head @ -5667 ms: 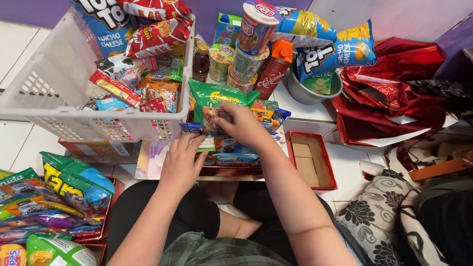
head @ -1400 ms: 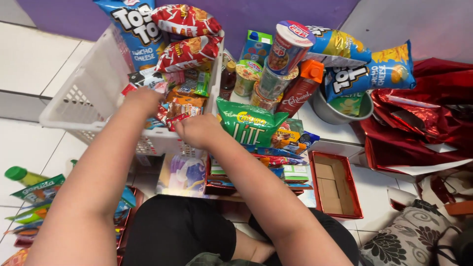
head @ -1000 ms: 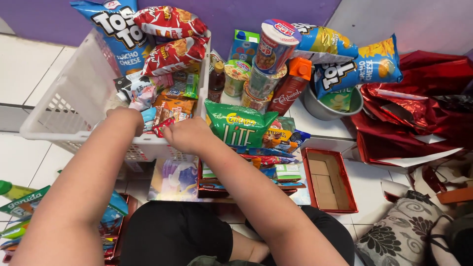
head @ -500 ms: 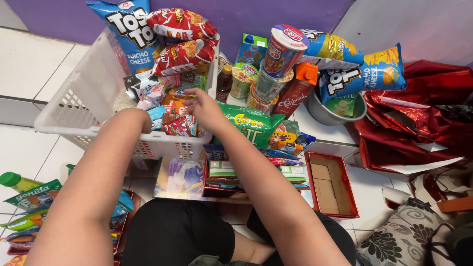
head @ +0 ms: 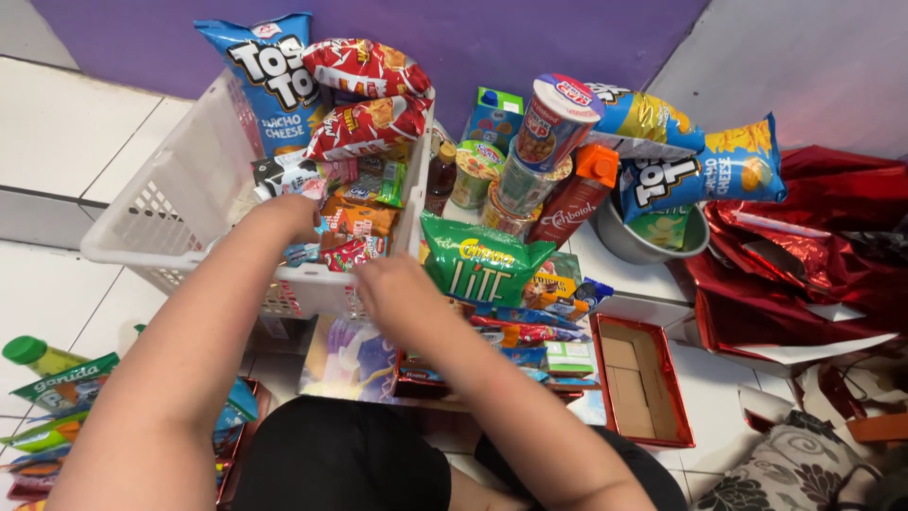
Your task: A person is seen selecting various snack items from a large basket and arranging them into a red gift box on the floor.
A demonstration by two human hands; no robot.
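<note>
A white plastic laundry basket [head: 161, 222] with slotted walls sits on pale floor tiles, its back end against the purple wall [head: 492, 43]. The left half of the basket is bare and open; the right half is packed with small snack packets [head: 355, 213], and a tall blue chip bag [head: 270, 85] and red chip bags [head: 364, 95] stand at the back. Just beside the basket's right wall a green chip bag [head: 482, 265] stands upright among more packets, with cup noodles [head: 553, 123] stacked behind it and an open red box [head: 638, 378] on the floor nearer the person. Free floor lies to the left of the basket.

The left hand [head: 288, 216] reaches over the near rim into the basket, fingers curled down among the small packets; whether it grips one cannot be told. The right hand [head: 397, 289] hovers at the basket's near right corner, just beside the green bag, fingers loosely bent; it looks empty, though its palm side is hidden
</note>
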